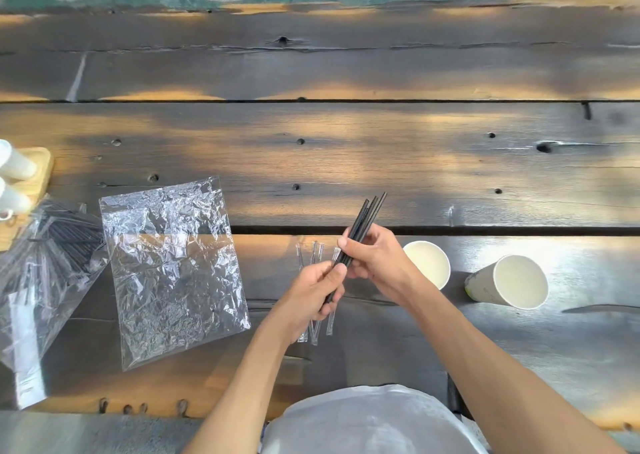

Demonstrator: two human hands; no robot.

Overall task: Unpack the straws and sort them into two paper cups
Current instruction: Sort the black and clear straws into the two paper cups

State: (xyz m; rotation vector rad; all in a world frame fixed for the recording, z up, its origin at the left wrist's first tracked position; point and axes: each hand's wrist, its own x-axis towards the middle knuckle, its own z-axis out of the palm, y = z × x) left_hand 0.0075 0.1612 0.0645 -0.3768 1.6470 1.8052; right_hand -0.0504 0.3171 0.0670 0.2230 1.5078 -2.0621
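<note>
A: What have we got in our hands?

B: Our left hand and right hand both grip the black straws, raised over the wooden table

A: And around us?

B: Empty wrappers lie under our hands, two paper cups stand to the right, a flat clear bag and a fuller bag of straws to the left
</note>
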